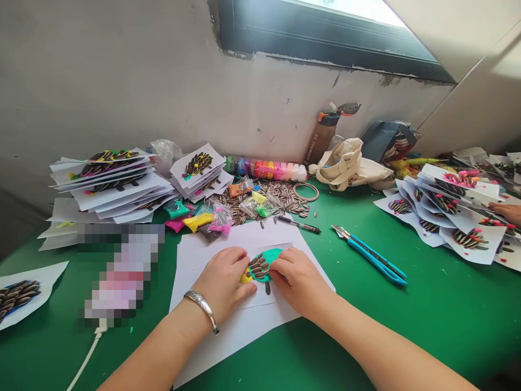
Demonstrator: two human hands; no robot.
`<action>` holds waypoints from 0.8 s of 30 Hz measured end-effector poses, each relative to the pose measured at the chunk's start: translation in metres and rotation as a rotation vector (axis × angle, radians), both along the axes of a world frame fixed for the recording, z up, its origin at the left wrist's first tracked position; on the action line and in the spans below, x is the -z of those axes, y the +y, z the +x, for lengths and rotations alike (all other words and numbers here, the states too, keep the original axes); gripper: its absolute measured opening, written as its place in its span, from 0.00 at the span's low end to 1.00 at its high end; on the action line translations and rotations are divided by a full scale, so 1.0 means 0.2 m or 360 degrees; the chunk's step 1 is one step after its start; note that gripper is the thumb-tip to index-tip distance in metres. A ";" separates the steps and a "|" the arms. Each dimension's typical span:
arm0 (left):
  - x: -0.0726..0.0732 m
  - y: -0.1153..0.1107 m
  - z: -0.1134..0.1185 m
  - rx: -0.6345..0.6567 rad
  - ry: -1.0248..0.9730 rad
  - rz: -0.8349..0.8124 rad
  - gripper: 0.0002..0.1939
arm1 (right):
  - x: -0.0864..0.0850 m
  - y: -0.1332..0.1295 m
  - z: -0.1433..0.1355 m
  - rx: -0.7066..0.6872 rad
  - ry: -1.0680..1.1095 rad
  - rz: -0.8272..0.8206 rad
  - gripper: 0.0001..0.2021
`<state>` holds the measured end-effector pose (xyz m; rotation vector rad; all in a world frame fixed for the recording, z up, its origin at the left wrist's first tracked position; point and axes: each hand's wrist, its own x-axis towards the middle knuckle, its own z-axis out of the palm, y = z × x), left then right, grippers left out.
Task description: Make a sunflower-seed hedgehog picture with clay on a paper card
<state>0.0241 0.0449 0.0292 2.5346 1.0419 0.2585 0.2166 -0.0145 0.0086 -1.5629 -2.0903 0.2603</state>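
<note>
Bare green tabletop (350, 277) offers passage between the right hand (303, 282) and the blue utility knife (376, 258). Straight ahead, a black pen (300, 224), sunflower seeds (280, 196) and bagged clay (198, 221) bar the way; picture stacks (158, 191) flank them.

A brown bottle (321, 140) with its lid flipped open stands near the wall (122, 81), beneath the window (325, 46), beside a slumped cream cloth bag (350, 165). A blue utility knife (371, 255) lies on the green table (431, 320).
</note>
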 end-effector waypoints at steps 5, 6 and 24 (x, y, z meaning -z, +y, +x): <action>0.00 0.00 0.00 0.0001 0.0007 -0.0008 0.10 | 0.01 0.01 -0.02 -0.0004 -0.0019 0.0001 0.09; 0.00 0.00 0.00 0.0001 0.0007 -0.0004 0.10 | 0.00 0.01 -0.01 -0.0009 -0.0015 -0.0001 0.09; -0.01 -0.01 0.01 -0.0036 0.0062 0.0029 0.10 | -0.05 0.43 0.23 0.0281 -0.0319 0.0011 0.13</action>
